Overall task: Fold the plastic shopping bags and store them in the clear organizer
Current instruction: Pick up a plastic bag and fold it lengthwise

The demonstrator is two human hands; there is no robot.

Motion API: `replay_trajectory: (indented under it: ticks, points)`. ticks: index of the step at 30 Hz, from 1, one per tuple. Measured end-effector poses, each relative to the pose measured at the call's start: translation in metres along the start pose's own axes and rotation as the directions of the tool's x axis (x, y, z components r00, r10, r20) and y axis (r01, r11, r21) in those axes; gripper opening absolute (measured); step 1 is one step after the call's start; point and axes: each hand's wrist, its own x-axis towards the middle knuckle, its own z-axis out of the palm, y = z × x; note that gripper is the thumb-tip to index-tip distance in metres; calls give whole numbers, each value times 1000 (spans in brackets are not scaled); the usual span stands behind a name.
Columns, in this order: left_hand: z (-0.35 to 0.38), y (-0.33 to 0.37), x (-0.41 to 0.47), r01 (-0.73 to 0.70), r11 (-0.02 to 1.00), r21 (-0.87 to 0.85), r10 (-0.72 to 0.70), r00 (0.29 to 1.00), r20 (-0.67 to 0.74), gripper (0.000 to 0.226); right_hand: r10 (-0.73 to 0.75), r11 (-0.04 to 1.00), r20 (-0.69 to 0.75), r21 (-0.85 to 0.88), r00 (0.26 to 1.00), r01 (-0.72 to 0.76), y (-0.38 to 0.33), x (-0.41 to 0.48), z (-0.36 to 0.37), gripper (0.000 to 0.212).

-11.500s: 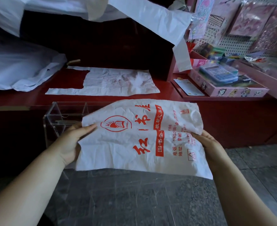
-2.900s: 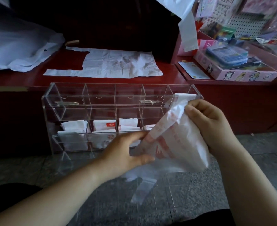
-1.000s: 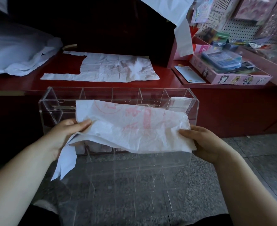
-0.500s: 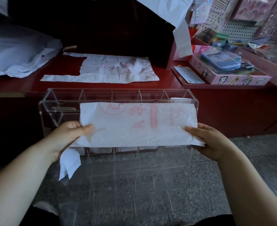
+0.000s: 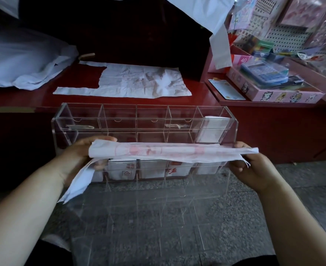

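Both ends of a white, red-printed plastic shopping bag (image 5: 167,152), folded into a long strip, are in our grip: our left hand (image 5: 77,156) and right hand (image 5: 254,169) each curl fingers round one end, holding it level before the clear acrylic organizer (image 5: 144,120). Behind, a glossy red worktop (image 5: 33,98) carries a flattened white bag (image 5: 135,81). Grey speckled stone floor (image 5: 302,189) lies below.

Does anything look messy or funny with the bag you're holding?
Yes. The bag is a neat strip between the left hand and the right hand, but one loose flap dangles below the left end and is not tucked into the fold.
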Motion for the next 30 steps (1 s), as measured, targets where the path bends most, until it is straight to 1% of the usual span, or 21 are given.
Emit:
replay_trajectory:
  ticks: [1,2,3,4,5,6,7,8,9,11,13,14,15,16,17,19,21,23,27,30]
  points:
    - [1,0,-2,22,999,-50,-22,1000,0,58,-7,1000,-12,-7,1000,7,1,2,-3,46]
    - [2,-1,-3,40,993,-113,-37,999,28,59,-2,1000,-25,-7,1000,1,-1,1,-1,45]
    - [5,-1,-5,63,983,-174,-51,996,69,53,6,1000,-39,-6,999,-6,-2,2,-1,45]
    - [6,-2,-5,82,972,-219,-56,991,119,42,3,1000,-42,-11,999,-4,-4,1,-2,44]
    - [10,1,-8,105,964,-243,-63,983,172,35,-7,1000,-43,-30,999,6,-5,1,-3,45]
    - [10,0,-8,118,970,-214,-70,973,218,39,-12,998,-46,-56,999,10,-6,0,-2,47]
    - [13,1,-10,106,983,-150,-66,966,250,49,-19,995,-46,-99,999,14,-7,0,-1,50]
    - [10,-5,-7,57,996,-71,-37,967,251,59,-24,988,-42,-153,999,17,-7,1,-2,52]
    - [10,-6,-7,12,1000,-5,-11,973,230,61,-30,979,-27,-203,999,24,-8,1,-3,53]
    - [10,-11,-4,-20,996,85,3,981,193,50,-40,964,-4,-263,999,37,-10,0,-5,57]
    - [12,-13,-3,-39,987,157,11,985,172,39,-75,940,-26,-336,997,62,-11,-1,-7,73]
    - [10,-16,-1,-56,979,197,21,984,177,36,-88,914,-34,-400,996,67,-12,-1,-9,74]
    - [11,-18,1,-66,971,228,24,983,181,28,-92,880,-46,-471,995,59,-13,-3,-7,60]
    - [12,-18,1,-72,966,249,26,983,184,20,-101,841,-50,-537,994,58,-13,-1,-7,32]
    - [12,-19,1,-76,957,280,26,984,178,18,-131,791,-102,-611,986,42,-13,-3,-3,10]
    - [13,-20,2,-90,931,354,40,988,146,16,-200,724,-163,-689,966,34,-13,-1,-1,18]
    - [10,-21,3,-112,911,396,53,986,158,15,-267,705,-177,-706,947,67,-16,1,5,22]
    - [6,-22,4,-112,908,404,28,977,210,17,-331,680,-153,-723,931,123,-21,1,16,26]
    - [5,-20,4,-155,861,485,-18,942,334,25,-447,568,-42,-785,894,247,-43,-4,55,28]
    - [5,-18,3,-155,834,530,-78,916,392,21,-462,482,32,-830,886,281,-63,-11,86,26]
